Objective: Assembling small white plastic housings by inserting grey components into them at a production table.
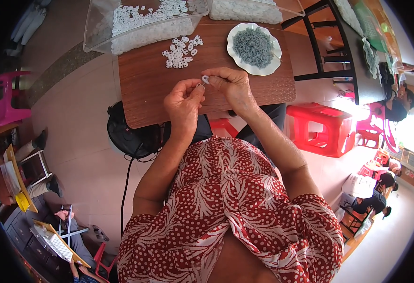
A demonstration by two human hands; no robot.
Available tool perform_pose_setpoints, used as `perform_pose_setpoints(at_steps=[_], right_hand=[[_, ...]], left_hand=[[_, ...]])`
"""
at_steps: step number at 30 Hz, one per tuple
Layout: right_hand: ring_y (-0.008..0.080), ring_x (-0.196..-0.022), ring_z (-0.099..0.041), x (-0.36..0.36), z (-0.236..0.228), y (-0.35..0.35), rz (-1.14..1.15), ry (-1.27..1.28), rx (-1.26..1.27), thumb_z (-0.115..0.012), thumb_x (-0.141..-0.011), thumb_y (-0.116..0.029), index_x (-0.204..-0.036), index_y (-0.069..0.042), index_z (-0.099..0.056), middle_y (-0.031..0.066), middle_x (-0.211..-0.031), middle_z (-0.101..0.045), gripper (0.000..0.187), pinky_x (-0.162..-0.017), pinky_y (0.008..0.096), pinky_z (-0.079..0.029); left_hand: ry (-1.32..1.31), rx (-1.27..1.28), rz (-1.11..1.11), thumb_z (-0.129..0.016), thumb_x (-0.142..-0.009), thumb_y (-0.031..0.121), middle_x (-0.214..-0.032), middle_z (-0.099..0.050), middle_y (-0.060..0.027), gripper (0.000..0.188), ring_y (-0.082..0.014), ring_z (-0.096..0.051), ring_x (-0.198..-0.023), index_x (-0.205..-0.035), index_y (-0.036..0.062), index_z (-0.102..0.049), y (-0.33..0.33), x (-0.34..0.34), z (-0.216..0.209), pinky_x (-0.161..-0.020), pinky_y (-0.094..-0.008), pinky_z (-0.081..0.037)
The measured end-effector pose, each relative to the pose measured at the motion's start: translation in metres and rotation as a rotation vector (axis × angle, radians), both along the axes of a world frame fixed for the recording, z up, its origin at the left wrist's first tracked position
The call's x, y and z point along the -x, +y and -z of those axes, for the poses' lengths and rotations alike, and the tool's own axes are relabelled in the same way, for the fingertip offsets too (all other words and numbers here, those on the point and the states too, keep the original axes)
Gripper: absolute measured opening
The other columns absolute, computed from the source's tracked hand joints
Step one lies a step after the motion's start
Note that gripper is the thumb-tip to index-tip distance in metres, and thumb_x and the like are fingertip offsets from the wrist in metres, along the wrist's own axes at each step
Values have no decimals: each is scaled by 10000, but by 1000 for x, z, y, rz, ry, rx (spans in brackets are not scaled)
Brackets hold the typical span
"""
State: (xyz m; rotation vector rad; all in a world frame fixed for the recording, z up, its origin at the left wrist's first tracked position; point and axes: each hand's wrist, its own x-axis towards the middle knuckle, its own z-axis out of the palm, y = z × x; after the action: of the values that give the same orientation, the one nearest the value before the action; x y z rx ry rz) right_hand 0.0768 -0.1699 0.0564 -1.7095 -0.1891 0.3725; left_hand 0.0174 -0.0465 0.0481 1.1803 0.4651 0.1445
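Over the near part of the brown wooden table (145,94), my two hands meet at a small white plastic piece (205,79). My right hand (233,85) pinches this piece between thumb and forefinger. Close against it, my left hand (185,96) is closed in a pinch too; what sits between its fingertips is too small to make out. Just beyond my left hand lies a loose pile of similar white plastic pieces (181,53) with holes in them. A white scalloped plate (276,47) beyond my right hand holds a heap of small grey-blue pieces (253,47).
A clear plastic bin (98,40) of white pieces stands at the table's far left, another bin (247,12) behind. A red plastic stool (322,129) is on the right, by a black-framed table (329,70). A black round object (129,129) is below left. Other people sit farther off.
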Motion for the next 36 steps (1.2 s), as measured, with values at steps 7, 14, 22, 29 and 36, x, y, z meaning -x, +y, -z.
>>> perform_pose_setpoints(at_steps=[7,14,22,29,36], right_hand=[[79,-787,-584,1,2,2,16,6,-22,-595,-823,-4,-943,17,-651,61,-854,-661,134,-712,219,-473],[72,-766,-585,3,5,1,34,20,-55,-604,-817,8,-913,27,-635,56,-831,-658,102,-705,212,-473],[74,-776,-572,11,12,4,52,-84,-15,-594,-806,30,-932,28,-643,45,-834,-655,135,-722,221,-469],[75,-790,-570,13,11,5,29,-113,9,-582,-815,31,-950,18,-644,43,-854,-651,149,-716,222,-472],[71,-777,-564,18,7,9,22,-105,-43,-597,-810,31,-991,10,-626,28,-851,-636,184,-699,221,-471]], left_hand=[[-4,9,-8,-623,-814,4,-760,-613,-34,113,-60,-536,-585,-920,-37,-630,-1,-1,1,-483,-175,-424],[-8,-9,-11,-619,-821,17,-758,-603,-21,122,-49,-530,-591,-936,-22,-620,-3,-1,1,-484,-169,-409],[-13,-8,-25,-609,-823,-6,-766,-610,-39,130,-68,-545,-595,-949,-37,-613,-2,-2,0,-496,-178,-434],[-49,48,-41,-619,-819,1,-769,-610,-39,188,-71,-547,-600,-1005,-31,-612,-2,0,3,-505,-179,-436],[-50,89,-75,-613,-825,-4,-780,-614,-31,188,-52,-520,-590,-1013,-21,-619,-1,-1,4,-492,-172,-418]])
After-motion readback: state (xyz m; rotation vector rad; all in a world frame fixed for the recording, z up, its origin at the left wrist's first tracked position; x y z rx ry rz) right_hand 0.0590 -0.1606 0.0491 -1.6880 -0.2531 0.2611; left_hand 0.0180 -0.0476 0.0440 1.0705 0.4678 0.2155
